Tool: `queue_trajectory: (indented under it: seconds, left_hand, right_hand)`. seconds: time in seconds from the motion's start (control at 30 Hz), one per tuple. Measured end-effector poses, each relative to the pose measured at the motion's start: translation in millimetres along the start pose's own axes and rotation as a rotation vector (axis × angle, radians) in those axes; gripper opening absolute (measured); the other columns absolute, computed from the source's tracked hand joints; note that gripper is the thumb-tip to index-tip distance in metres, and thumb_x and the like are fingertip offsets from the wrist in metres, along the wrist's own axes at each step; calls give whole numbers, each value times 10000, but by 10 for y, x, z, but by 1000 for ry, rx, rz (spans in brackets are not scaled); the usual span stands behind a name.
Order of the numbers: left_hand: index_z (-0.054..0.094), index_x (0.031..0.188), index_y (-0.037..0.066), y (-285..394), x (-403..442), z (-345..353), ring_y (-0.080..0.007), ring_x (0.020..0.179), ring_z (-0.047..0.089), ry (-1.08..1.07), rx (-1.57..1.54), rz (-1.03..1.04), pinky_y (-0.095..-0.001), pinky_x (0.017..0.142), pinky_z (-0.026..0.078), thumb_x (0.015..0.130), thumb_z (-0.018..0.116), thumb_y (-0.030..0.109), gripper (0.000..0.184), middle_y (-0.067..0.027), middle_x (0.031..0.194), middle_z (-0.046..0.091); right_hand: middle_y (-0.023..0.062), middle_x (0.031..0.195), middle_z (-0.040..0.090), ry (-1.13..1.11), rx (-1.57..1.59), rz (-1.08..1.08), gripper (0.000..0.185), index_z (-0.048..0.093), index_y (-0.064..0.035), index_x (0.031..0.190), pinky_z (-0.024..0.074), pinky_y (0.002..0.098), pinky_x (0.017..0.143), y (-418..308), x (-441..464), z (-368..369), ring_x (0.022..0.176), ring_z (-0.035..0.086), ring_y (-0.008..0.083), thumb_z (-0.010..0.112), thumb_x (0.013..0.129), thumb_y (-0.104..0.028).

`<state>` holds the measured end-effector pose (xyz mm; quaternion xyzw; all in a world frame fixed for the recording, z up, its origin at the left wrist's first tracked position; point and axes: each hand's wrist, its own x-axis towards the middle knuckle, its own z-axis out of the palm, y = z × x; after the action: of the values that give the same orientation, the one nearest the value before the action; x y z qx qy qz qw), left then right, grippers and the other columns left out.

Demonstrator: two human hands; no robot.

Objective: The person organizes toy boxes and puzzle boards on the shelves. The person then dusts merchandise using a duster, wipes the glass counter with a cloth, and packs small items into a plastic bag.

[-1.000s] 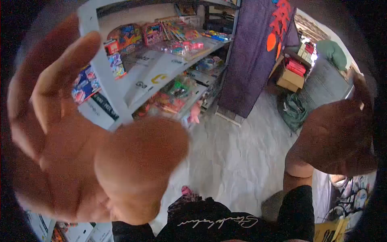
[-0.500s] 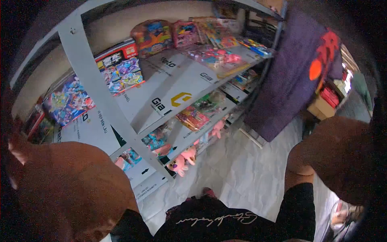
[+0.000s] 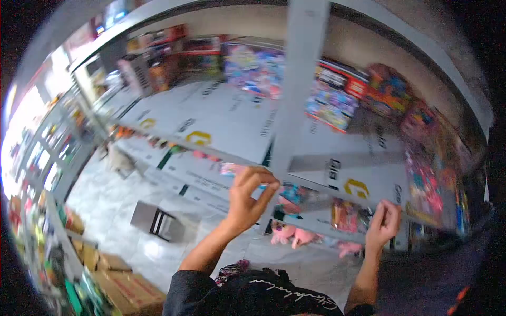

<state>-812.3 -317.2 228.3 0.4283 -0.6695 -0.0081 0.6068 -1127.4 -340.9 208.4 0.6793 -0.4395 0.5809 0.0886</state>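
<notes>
My left hand (image 3: 249,199) is raised in front of the grey shelf post (image 3: 298,89), with thumb and fingertips drawn together. No object shows clearly between them. To its right, my right hand (image 3: 386,224) is before the shelf edge, its fingers curled in; whatever may be in them is too small or blurred to see. Between the hands, packaged toys (image 3: 345,215) lie on a lower shelf. Below them hang pink plush toys (image 3: 292,234). Behind, a colourful toy package (image 3: 333,102) leans on the upper shelf panel (image 3: 337,150).
More boxed toys (image 3: 253,68) line the back of the upper shelf. A grey box-like stool (image 3: 157,220) stands on the tiled floor (image 3: 100,195). Cardboard boxes (image 3: 126,289) are at lower left, near crowded shelves. A dark cloth (image 3: 421,279) is at lower right.
My view has turned left, bringing in the floor, stool and left-hand shelves. My arms, earlier bent up close to the camera, now reach forward, and both hands show before the shelf.
</notes>
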Motion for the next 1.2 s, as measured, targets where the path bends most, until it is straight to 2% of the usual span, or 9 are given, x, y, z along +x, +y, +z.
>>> queue_trajectory:
  seconds: [0.1, 0.27, 0.37, 0.43, 0.7, 0.93, 1.03, 1.1, 1.2]
  left_hand:
    - [622, 890, 32, -265, -378, -175, -212, 785, 577, 57, 44, -209, -301, 697, 455, 741, 660, -4, 158, -89, 815, 599]
    - [609, 956, 22, -694, -826, -791, -35, 643, 484, 217, -163, -644, -208, 576, 400, 828, 623, 51, 132, 13, 726, 556]
    - [609, 958, 21, -873, -978, -1249, -27, 620, 458, 257, -111, -733, -197, 552, 375, 828, 623, 51, 135, 24, 699, 538]
    - [610, 953, 18, -1069, -1114, -1503, -31, 630, 470, 272, -135, -748, -197, 568, 391, 828, 624, 55, 131, 26, 694, 545]
    - [610, 974, 27, -1827, -1177, -2704, -29, 610, 423, 140, -163, -820, -184, 564, 362, 824, 624, 51, 153, 55, 662, 472]
    - [587, 1002, 11, -2088, -1057, -3744, -37, 682, 465, 202, -175, -887, -180, 623, 380, 839, 599, 37, 166, 27, 761, 524]
    - [596, 997, 12, -2307, -1154, -3946, -33, 633, 431, 334, -140, -878, -173, 588, 364, 825, 617, 32, 174, 41, 724, 489]
    - [595, 997, 9, -2439, -1157, -4062, -31, 642, 430, 349, -158, -890, -173, 585, 359, 825, 614, 28, 173, 37, 741, 490]
    - [597, 998, 12, -2602, -1020, -4163, -32, 638, 444, 387, -111, -946, -173, 581, 363, 822, 606, 18, 176, 31, 739, 497]
  right_hand:
    - [73, 804, 589, -77, 293, 229, 84, 593, 3, 894, 435, 253, 599, -63, -205, 494, 694, 549, 133, 607, 812, -12]
    - [59, 732, 558, -324, 382, -75, 57, 602, -12, 883, 410, 253, 578, -650, -283, 1161, 639, 517, 145, 594, 832, -35]
    - [71, 716, 565, -393, 508, -87, 81, 606, -19, 889, 416, 294, 548, -1156, -278, 1591, 602, 520, 174, 616, 809, -17]
    - [90, 728, 596, -460, 530, -151, 71, 614, -31, 874, 442, 312, 528, -1525, -205, 1927, 577, 571, 241, 615, 805, -46]
    - [101, 751, 570, -779, 570, -418, 120, 614, -52, 888, 471, 378, 583, -3286, 340, 3744, 651, 591, 278, 608, 801, -134]
    - [139, 844, 557, -824, 375, -514, 304, 576, -50, 1040, 463, 389, 707, -3800, 1043, 5611, 782, 570, 278, 620, 800, -231]
    - [177, 964, 542, -890, 282, -408, 438, 502, -58, 1177, 450, 409, 771, -3924, 1311, 6380, 903, 549, 315, 619, 804, -258]
    - [273, 1257, 395, -773, 335, -301, 585, 376, -127, 1326, 402, 442, 925, -3914, 1380, 7011, 1144, 434, 413, 614, 819, -295]
    - [232, 1233, 413, -695, 171, -235, 693, 318, -147, 1364, 410, 444, 895, -4039, 1551, 7621, 1113, 452, 402, 646, 782, -333]
